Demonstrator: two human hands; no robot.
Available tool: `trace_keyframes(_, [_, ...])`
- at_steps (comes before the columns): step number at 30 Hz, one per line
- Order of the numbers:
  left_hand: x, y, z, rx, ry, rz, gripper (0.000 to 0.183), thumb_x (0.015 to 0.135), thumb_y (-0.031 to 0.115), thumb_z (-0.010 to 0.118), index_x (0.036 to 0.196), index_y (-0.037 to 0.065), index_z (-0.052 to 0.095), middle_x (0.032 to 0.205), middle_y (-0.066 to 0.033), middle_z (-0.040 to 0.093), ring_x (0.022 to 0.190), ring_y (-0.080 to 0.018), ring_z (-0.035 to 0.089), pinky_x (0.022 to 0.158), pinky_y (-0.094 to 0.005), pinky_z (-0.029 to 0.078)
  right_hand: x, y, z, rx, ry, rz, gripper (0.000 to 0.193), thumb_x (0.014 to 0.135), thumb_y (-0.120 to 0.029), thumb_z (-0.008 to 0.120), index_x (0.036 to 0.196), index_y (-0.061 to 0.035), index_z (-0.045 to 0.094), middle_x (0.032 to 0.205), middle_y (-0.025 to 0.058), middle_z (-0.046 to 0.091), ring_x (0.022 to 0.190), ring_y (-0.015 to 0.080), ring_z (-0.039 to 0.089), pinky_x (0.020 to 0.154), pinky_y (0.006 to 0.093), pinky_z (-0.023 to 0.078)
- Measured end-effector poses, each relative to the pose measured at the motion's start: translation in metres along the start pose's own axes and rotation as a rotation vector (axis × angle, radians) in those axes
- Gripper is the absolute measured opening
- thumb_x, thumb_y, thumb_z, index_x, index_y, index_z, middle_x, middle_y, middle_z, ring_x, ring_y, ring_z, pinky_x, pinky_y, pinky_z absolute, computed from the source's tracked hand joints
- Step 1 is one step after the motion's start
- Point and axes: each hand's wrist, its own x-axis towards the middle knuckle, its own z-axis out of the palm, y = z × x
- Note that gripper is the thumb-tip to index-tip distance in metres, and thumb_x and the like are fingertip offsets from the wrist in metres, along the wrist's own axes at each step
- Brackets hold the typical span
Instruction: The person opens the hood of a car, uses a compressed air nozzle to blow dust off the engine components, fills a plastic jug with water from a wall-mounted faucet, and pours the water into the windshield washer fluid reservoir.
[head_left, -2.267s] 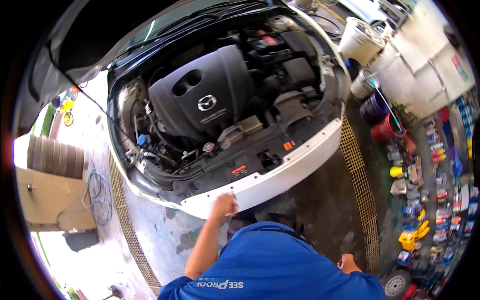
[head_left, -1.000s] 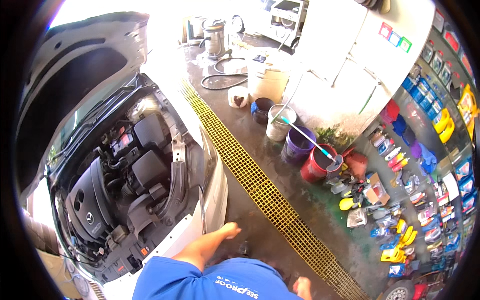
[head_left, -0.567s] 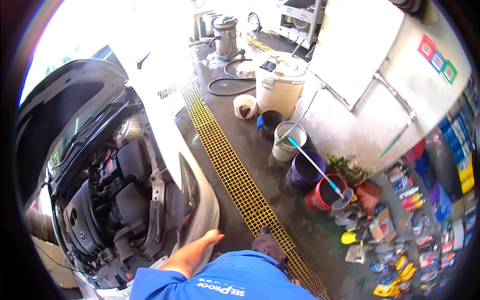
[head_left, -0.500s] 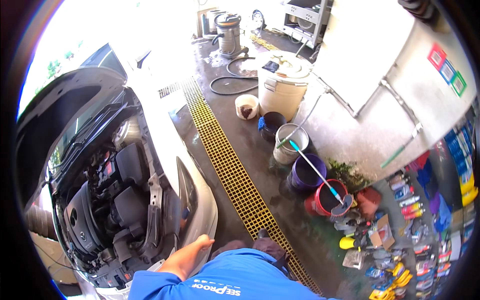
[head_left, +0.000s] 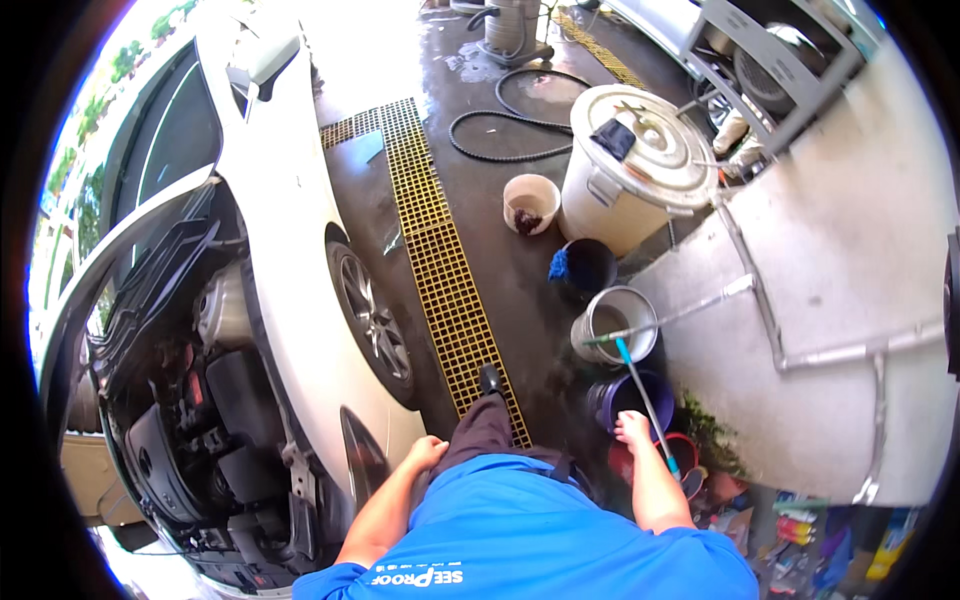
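My left hand (head_left: 425, 452) hangs loosely curled and holds nothing, just beside the front fender of the white car (head_left: 290, 260). The car's bonnet is up and its engine bay (head_left: 190, 430) shows at lower left. My right hand (head_left: 632, 428) is held out over the rim of a purple bucket (head_left: 628, 398), fingers slightly apart. It is close beside a long blue-handled brush (head_left: 645, 405) that leans out of a red bucket (head_left: 680, 462). I cannot tell whether it touches the handle. My blue shirt fills the lower middle.
A yellow floor grate (head_left: 440, 270) runs along the car past its front wheel (head_left: 372, 322). Along the white wall (head_left: 830, 300) stand a grey bucket (head_left: 612, 322), a dark bucket with a blue cloth (head_left: 585, 268), a small white pail (head_left: 530, 203) and a big white lidded drum (head_left: 635, 170). A black hose (head_left: 500, 120) lies further off.
My view has swung from the engine bay to the car's side and the buckets. My left hand has left the car's front edge. My right hand has come up beside the purple bucket.
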Motion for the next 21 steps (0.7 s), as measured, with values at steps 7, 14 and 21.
trace_keyframes(7, [0.154,0.167,-0.191,-0.348,0.155,0.03,0.03,0.089,0.029,0.061,0.097,0.0,0.066,0.076,-0.0087,0.067,0.065,-0.0156,0.065,0.061,-0.0309,0.052,0.083,-0.205,0.123,-0.359,-0.238,-0.232,0.024,0.092,-0.025,0.059,0.103,-0.0046,0.063,0.083,0.0043,0.063,0.064,0.0125,0.059,0.052,0.0263,0.049])
trace_keyframes(14, [0.315,0.254,-0.336,-0.545,0.309,0.005,0.027,0.091,0.025,0.06,0.099,0.0,0.064,0.079,-0.0071,0.066,0.063,-0.0123,0.062,0.055,-0.0277,0.05,0.211,-0.306,0.158,-0.432,-0.248,0.181,0.02,0.093,-0.025,0.056,0.097,-0.006,0.061,0.079,0.0057,0.061,0.061,0.0177,0.059,0.052,0.0321,0.05])
trace_keyframes(21, [0.422,0.166,-0.379,0.076,0.066,-0.413,0.046,0.092,0.041,0.049,0.077,0.003,0.068,0.082,-0.0187,0.069,0.063,-0.0296,0.068,0.06,-0.0445,0.055,0.362,-0.543,0.212,-0.269,-0.239,0.133,0.025,0.094,-0.029,0.055,0.084,-0.0062,0.057,0.071,0.0081,0.058,0.053,0.0199,0.055,0.044,0.0335,0.047])
